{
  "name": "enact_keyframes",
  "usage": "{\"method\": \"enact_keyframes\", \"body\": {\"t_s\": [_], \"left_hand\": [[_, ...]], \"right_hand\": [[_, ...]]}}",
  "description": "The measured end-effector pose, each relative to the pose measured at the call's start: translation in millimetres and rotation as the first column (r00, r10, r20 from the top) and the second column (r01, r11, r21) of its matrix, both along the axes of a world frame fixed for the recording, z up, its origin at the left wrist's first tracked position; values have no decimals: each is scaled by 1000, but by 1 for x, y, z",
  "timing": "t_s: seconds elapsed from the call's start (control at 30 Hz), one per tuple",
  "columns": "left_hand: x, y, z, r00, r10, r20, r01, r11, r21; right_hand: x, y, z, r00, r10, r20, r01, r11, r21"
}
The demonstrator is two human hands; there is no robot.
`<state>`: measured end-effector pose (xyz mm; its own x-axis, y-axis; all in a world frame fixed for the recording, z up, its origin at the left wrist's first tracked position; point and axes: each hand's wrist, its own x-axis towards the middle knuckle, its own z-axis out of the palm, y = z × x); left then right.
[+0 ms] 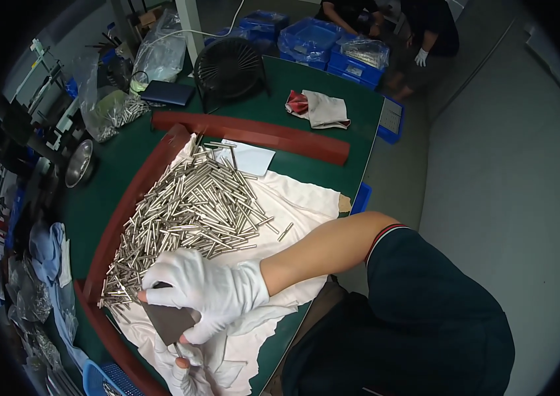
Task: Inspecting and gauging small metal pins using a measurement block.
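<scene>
My right hand (207,290), in a white glove, is closed on a dark brown pad (169,321) folded around the upper end of a thin metal rod (178,348). My left hand (191,375), also gloved and cut off by the lower edge, grips the lower end of that rod. Both hands hover over a white cloth (293,198) spread on the green table (313,76). A big pile of several shiny metal rods (194,204) lies on the cloth just beyond my right hand.
Red rubber strips (253,132) border the cloth at the back and left. Behind stand a black fan (228,66), a crumpled rag (319,109), bags of rods (118,112), a steel bowl (79,164) and blue bins (310,39). Another person (425,39) works at the far end.
</scene>
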<state>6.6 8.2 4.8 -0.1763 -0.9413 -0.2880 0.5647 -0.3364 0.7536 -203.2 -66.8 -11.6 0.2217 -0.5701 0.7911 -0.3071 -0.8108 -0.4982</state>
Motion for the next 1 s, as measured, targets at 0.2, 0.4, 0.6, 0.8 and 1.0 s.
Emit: {"method": "enact_keyframes", "body": {"t_s": [0.2, 0.4, 0.6, 0.8, 1.0], "left_hand": [[18, -14, -29, 951, 238, -199, -189, 953, 237], [7, -4, -22, 998, 21, 52, -16, 997, -81], [-19, 7, 14, 938, -71, 338, 68, 997, 21], [-25, 6, 29, 982, 74, 174, -82, 996, 39], [-14, 9, 15, 983, 32, 179, -41, 998, 46]], "right_hand": [[0, -3, -4, 1000, -12, 8, 12, 1000, -17], [4, -1, -4, 1000, -15, 25, 15, 1000, -14], [0, 0, -1, 1000, 2, 16, -2, 1000, 9], [3, -2, 0, 999, 18, 49, -17, 1000, -13], [5, 2, 1, 996, 38, 80, -39, 999, 0]]}}
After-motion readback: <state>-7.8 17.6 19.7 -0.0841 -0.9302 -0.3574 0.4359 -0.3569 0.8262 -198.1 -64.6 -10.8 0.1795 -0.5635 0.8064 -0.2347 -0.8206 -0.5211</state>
